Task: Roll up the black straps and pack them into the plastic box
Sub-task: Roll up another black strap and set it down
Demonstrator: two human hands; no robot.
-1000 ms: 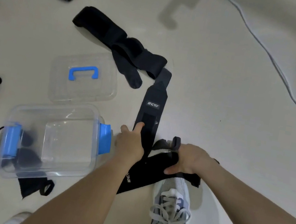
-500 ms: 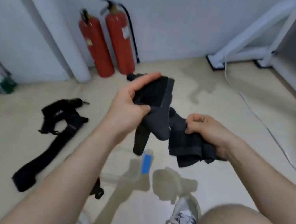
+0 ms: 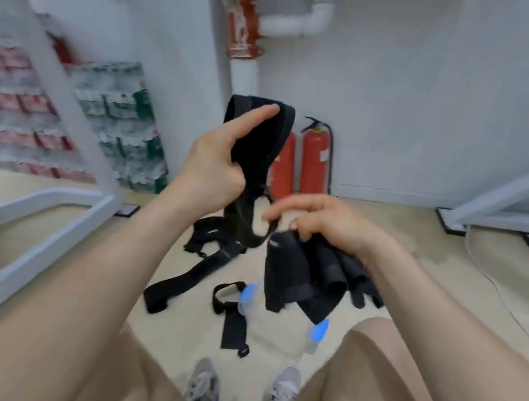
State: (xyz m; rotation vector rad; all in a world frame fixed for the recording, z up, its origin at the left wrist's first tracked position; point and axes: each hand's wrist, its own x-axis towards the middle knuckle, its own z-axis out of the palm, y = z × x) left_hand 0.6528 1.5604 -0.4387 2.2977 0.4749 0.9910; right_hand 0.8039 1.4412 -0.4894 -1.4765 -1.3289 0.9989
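I hold one long black strap (image 3: pixel 257 150) up in the air in front of me. My left hand (image 3: pixel 216 165) grips its upper end, index finger stretched along it. My right hand (image 3: pixel 318 222) is closed on the bunched lower part (image 3: pixel 299 275), which hangs in folds. Below them the clear plastic box (image 3: pixel 275 320) with blue latches stands on the floor, partly hidden by the hanging strap. More black straps lie on the floor: a long one (image 3: pixel 196 269) to the left of the box and a short one with a loop (image 3: pixel 231 313) beside it.
Two red fire extinguishers (image 3: pixel 310 162) stand against the far wall. A white metal frame (image 3: pixel 34 198) runs along the left, another white frame (image 3: pixel 512 205) at the right with a cable (image 3: pixel 498 289) on the floor. My knees and shoes (image 3: pixel 281 390) fill the bottom.
I lifted the strap off the floor and raised it. The view swung up from the floor to the wall; my left hand has risen higher while the right bunches the lower part.
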